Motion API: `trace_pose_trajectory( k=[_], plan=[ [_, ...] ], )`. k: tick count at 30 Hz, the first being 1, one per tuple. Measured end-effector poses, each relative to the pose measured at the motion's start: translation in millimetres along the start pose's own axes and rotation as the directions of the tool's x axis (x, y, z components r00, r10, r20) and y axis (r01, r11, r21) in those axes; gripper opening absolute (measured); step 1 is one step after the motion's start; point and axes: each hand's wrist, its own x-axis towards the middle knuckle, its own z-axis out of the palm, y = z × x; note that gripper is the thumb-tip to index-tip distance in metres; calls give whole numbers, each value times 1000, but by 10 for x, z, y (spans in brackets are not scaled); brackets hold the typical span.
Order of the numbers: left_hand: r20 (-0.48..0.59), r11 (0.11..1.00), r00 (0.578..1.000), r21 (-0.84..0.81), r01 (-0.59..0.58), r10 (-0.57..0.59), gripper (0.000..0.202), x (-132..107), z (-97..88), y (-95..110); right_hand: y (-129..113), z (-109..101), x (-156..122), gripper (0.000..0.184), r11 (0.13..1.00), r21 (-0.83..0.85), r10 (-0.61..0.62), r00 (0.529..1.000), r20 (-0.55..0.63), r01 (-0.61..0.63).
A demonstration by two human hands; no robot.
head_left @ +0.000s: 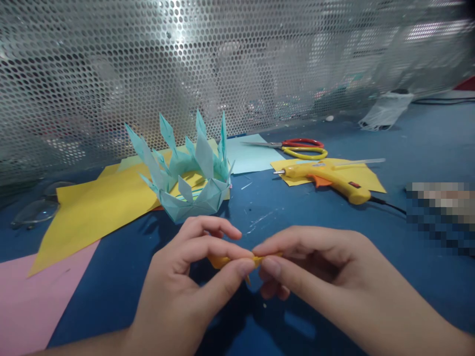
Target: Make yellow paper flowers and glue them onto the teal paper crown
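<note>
A small folded piece of yellow-orange paper (219, 262) is pinched between both hands above the blue table. My left hand (193, 277) grips it with thumb and index finger, the middle finger lifted clear. My right hand (315, 269) pinches its right part between thumb and index finger, other fingers curled below. Much of the paper is hidden by my fingertips, so its exact shape cannot be made out. Just beyond my left hand stands a light-blue folded paper crown (195, 195) with tall pointed tips.
Yellow paper sheets (107, 207) and a pink sheet (37, 301) lie left, near clear glasses (35, 212). Scissors (304, 148) with red and yellow handles rest on light-blue paper (248, 160). A yellow glue gun (330, 178) lies right. Behind rises a perforated metal panel (230, 64).
</note>
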Motion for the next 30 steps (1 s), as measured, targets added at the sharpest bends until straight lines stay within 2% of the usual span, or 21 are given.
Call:
trace_pose_trajectory(
  k=[5,9,17,24,30],
  plan=[
    [2,1000,1000,7,7,-7,13,10,14,13,-9,28,2,11,991,85,99,995,22,-101],
    [23,999,999,28,-29,29,14,16,19,19,10,39,14,6,958,198,205,978,43,-209],
    [40,991,993,77,-111,108,16,-22,13,52,-13,35,29,9,896,343,262,959,107,-283],
    [88,989,991,101,-111,102,16,-40,15,54,-29,45,21,13,942,234,225,970,94,-242],
    [108,987,983,37,-155,150,17,-51,13,42,14,28,-58,16,997,19,73,997,25,-73]
  ],
)
